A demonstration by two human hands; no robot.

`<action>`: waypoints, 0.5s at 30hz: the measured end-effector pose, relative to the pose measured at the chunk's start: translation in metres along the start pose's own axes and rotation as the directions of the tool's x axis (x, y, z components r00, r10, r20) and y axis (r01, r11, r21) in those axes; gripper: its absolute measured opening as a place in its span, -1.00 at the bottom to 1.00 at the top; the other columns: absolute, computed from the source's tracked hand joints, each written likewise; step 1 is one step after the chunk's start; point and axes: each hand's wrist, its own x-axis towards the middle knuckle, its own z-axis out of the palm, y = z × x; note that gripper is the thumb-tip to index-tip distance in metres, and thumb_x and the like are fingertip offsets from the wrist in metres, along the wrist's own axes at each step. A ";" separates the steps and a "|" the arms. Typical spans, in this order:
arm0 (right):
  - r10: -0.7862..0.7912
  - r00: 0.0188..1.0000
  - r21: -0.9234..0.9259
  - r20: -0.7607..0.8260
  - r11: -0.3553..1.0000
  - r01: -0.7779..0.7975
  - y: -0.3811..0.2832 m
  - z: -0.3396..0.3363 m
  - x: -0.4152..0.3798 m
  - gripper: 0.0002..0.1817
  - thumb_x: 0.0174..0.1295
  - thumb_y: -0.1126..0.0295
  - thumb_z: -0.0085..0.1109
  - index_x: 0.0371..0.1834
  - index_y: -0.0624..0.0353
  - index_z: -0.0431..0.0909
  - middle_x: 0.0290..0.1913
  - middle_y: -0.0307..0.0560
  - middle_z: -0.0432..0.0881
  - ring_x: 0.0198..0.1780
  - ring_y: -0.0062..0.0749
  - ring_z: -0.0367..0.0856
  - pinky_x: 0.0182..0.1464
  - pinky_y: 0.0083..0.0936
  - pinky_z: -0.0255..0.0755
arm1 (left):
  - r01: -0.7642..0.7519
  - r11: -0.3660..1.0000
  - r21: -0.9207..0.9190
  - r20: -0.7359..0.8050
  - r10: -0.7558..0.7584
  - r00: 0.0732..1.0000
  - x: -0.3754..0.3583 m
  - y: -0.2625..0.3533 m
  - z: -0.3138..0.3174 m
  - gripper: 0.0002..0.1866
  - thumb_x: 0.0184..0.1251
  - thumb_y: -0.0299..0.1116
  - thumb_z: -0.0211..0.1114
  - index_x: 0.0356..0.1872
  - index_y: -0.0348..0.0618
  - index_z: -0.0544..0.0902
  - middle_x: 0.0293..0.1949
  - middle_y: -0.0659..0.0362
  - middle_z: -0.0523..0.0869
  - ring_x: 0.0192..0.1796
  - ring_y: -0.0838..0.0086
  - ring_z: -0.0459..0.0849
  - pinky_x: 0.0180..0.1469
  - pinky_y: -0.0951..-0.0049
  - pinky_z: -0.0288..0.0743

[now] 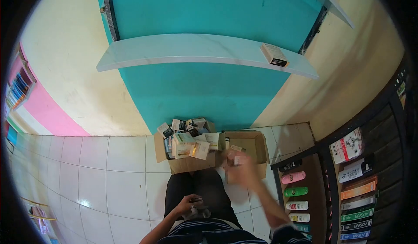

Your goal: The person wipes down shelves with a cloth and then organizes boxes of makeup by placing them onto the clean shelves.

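My left hand (187, 204) is held low in front of my body, above my thighs, with its fingers curled round something pale and partly see-through (201, 212) that I cannot make out. Smeared by motion, my right hand (242, 171) is over the near side of an open cardboard box (260, 147). A few small cartons (237, 148) lie in that box, close to the fingers. Left of it, a second cardboard box (191, 164) is heaped with small white, cream and black product cartons (183, 144), several tipped at angles.
A white shelf (187, 48) crosses the turquoise wall, with one small carton (274, 55) near its right end. At the right, a dark rack (324, 174) holds bottles (297, 191) and boxed products (357, 215). White tiles (126, 178) cover the floor.
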 end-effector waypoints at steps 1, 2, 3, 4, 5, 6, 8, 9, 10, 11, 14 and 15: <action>-0.201 0.938 -0.170 -0.284 0.973 0.157 -0.017 -0.037 0.027 -0.48 -0.01 0.32 0.28 0.08 0.15 0.41 0.02 0.10 0.49 0.01 -0.08 0.48 0.05 -0.30 0.33 | -0.001 1.000 -0.002 -0.026 0.001 1.000 0.002 -0.008 -0.001 -0.67 0.09 -0.28 0.30 -0.13 -0.20 0.57 -0.19 0.15 0.63 -0.13 0.46 0.53 -0.02 0.44 0.38; -0.469 0.756 -0.400 -0.457 0.867 0.296 -0.051 -0.073 0.046 -0.41 -0.03 0.38 0.29 0.14 0.13 0.35 0.14 0.09 0.39 0.11 -0.06 0.40 0.12 -0.25 0.26 | -0.008 1.000 -0.003 -0.054 0.008 0.998 0.003 -0.011 -0.002 -0.66 0.05 -0.29 0.32 -0.13 -0.18 0.58 -0.21 0.13 0.64 -0.15 0.44 0.55 -0.03 0.45 0.39; -0.609 0.607 -0.559 -0.511 0.772 0.303 -0.068 -0.101 0.069 -0.34 -0.10 0.37 0.32 0.17 0.09 0.33 0.21 0.10 0.31 0.21 -0.04 0.29 0.18 -0.19 0.19 | -0.047 0.980 0.193 -0.095 0.066 0.993 0.004 -0.002 -0.004 -0.67 0.05 -0.32 0.29 -0.12 -0.15 0.56 -0.21 0.08 0.65 -0.18 0.35 0.59 -0.07 0.42 0.43; -0.735 0.506 -0.698 -0.452 0.645 0.312 -0.096 -0.125 0.088 -0.29 -0.15 0.39 0.34 0.18 0.05 0.31 0.25 0.08 0.26 0.26 -0.05 0.21 0.21 -0.15 0.14 | -0.052 0.979 0.195 -0.097 0.072 0.993 0.002 0.011 -0.004 -0.67 0.05 -0.32 0.29 -0.12 -0.15 0.56 -0.21 0.08 0.65 -0.18 0.35 0.59 -0.07 0.42 0.43; -0.763 0.532 -0.732 -0.367 0.590 0.340 -0.100 -0.142 0.111 -0.29 -0.15 0.43 0.33 0.18 0.04 0.31 0.22 0.07 0.31 0.21 -0.04 0.27 0.17 -0.17 0.19 | -0.073 0.944 0.321 -0.149 0.127 0.981 0.000 0.026 -0.004 -0.68 0.06 -0.34 0.27 -0.11 -0.13 0.55 -0.20 0.06 0.64 -0.18 0.29 0.60 -0.08 0.38 0.44; -0.785 0.552 -0.762 -0.281 0.532 0.369 -0.098 -0.156 0.127 -0.29 -0.16 0.48 0.32 0.18 0.03 0.31 0.19 0.05 0.36 0.17 -0.03 0.33 0.14 -0.20 0.24 | -0.086 0.892 0.444 -0.193 0.189 0.963 -0.002 0.036 -0.003 -0.68 0.06 -0.35 0.26 -0.11 -0.12 0.54 -0.18 0.04 0.63 -0.18 0.23 0.61 -0.10 0.35 0.46; -0.777 0.586 -0.713 -0.229 0.543 0.443 -0.097 -0.169 0.144 -0.34 -0.16 0.53 0.31 0.13 0.06 0.34 0.13 0.03 0.42 0.10 -0.10 0.41 0.09 -0.27 0.29 | -0.096 0.864 0.493 -0.227 0.235 0.945 -0.003 0.044 -0.001 -0.68 0.07 -0.35 0.24 -0.10 -0.11 0.53 -0.18 0.04 0.61 -0.17 0.19 0.60 -0.10 0.31 0.46; -0.766 0.621 -0.657 -0.167 0.556 0.509 -0.098 -0.175 0.150 -0.38 -0.16 0.58 0.29 0.09 0.09 0.38 0.07 0.01 0.49 0.03 -0.16 0.48 0.04 -0.34 0.35 | -0.099 0.838 0.536 -0.256 0.274 0.927 -0.003 0.048 -0.001 -0.69 0.09 -0.35 0.22 -0.10 -0.10 0.51 -0.17 0.04 0.60 -0.15 0.16 0.60 -0.11 0.27 0.46; -0.772 0.614 -0.659 -0.163 0.549 0.515 -0.099 -0.183 0.152 -0.38 -0.16 0.58 0.29 0.09 0.09 0.38 0.07 0.01 0.49 0.03 -0.16 0.48 0.04 -0.34 0.35 | -0.104 0.839 0.535 -0.261 0.281 0.924 -0.004 0.051 -0.001 -0.69 0.09 -0.35 0.22 -0.10 -0.10 0.51 -0.17 0.04 0.60 -0.15 0.16 0.60 -0.11 0.27 0.46; -0.724 0.667 -0.550 -0.175 0.634 0.544 -0.104 -0.193 0.151 -0.45 -0.16 0.60 0.28 0.01 0.13 0.41 0.01 -0.01 0.53 -0.02 -0.25 0.52 -0.01 -0.41 0.37 | -0.088 0.830 0.550 -0.259 0.270 0.928 -0.006 0.056 0.002 -0.69 0.09 -0.34 0.22 -0.09 -0.10 0.51 -0.18 0.05 0.60 -0.16 0.16 0.60 -0.11 0.26 0.46; -0.555 0.801 -0.262 -0.226 0.826 0.498 -0.128 -0.213 0.156 -0.67 -0.07 0.57 0.27 -0.17 0.21 0.47 -0.14 -0.09 0.59 -0.12 -0.48 0.53 -0.11 -0.53 0.40 | -0.084 0.816 0.571 -0.233 0.260 0.937 -0.004 0.047 0.008 -0.70 0.11 -0.33 0.22 -0.10 -0.10 0.52 -0.19 0.05 0.58 -0.17 0.16 0.60 -0.12 0.26 0.46; -0.581 0.788 -0.293 -0.203 0.804 0.517 -0.133 -0.225 0.168 -0.69 -0.04 0.54 0.26 -0.18 0.21 0.47 -0.19 -0.13 0.57 -0.18 -0.50 0.52 -0.16 -0.55 0.41 | -0.099 0.804 0.587 -0.207 0.267 0.941 -0.004 0.045 0.010 -0.70 0.12 -0.33 0.22 -0.10 -0.11 0.52 -0.20 0.03 0.58 -0.17 0.16 0.59 -0.12 0.27 0.46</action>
